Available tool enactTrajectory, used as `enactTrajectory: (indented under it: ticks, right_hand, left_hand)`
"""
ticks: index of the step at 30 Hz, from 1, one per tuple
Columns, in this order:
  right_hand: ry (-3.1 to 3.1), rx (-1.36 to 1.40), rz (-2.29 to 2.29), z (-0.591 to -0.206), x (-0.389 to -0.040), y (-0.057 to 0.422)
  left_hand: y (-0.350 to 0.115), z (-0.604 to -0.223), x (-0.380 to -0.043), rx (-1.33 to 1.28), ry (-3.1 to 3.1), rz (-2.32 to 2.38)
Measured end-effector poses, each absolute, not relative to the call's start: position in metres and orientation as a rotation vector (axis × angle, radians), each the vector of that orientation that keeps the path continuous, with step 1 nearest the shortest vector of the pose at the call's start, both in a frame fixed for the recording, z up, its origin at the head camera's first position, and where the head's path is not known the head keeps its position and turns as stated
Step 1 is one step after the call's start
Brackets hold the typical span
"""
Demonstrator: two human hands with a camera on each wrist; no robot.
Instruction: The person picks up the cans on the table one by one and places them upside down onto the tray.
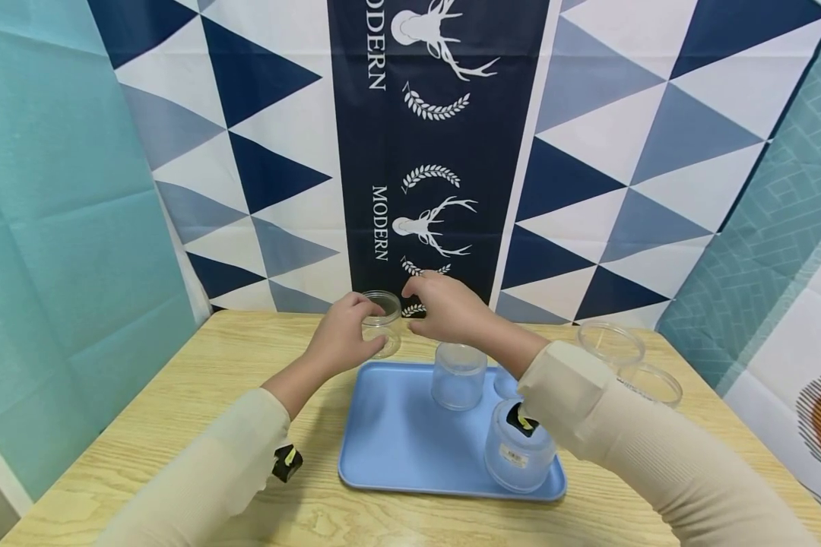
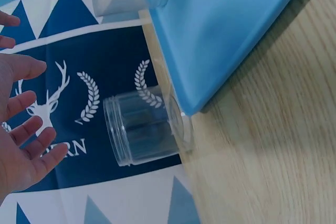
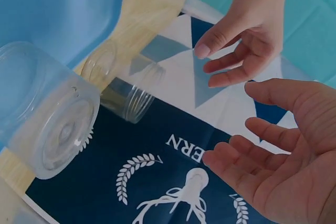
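A clear, open-topped jar (image 1: 381, 334) stands mouth up on the table just behind the blue tray (image 1: 397, 456). My left hand (image 1: 347, 334) is beside it, and its fingers overlap the jar in the head view. In the left wrist view, a gap shows between the left hand (image 2: 23, 129) and the jar (image 2: 144, 127). My right hand (image 1: 445, 308) hovers to the right of the jar with loosely bent fingers and an empty palm, as the right wrist view shows. Below it, another clear jar (image 1: 458, 380) sits base up on the tray's back edge.
A larger clear jar (image 1: 513, 456) with a label occupies the tray's front right corner. Behind it is a third jar (image 1: 505, 385), partly hidden by the right sleeve. Two clear round lids (image 1: 610, 346) lie at the table's right. A patterned cloth (image 1: 274, 152) hangs behind the table.
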State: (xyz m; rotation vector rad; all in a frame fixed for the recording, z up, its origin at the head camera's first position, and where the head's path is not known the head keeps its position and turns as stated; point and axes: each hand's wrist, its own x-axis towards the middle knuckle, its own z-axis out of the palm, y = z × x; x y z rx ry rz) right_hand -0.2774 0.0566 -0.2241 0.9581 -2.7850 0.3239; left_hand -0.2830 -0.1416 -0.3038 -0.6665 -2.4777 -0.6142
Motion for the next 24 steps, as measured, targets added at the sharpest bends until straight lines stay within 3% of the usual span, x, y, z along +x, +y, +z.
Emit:
enactTrajectory:
  ticks: [24]
  right_hand:
    - [-2.952,0.81,0.372,-0.233,-0.316,0.043]
  left_hand:
    - [-0.141,-0.314,-0.336,-0.482,-2.718,-0.545]
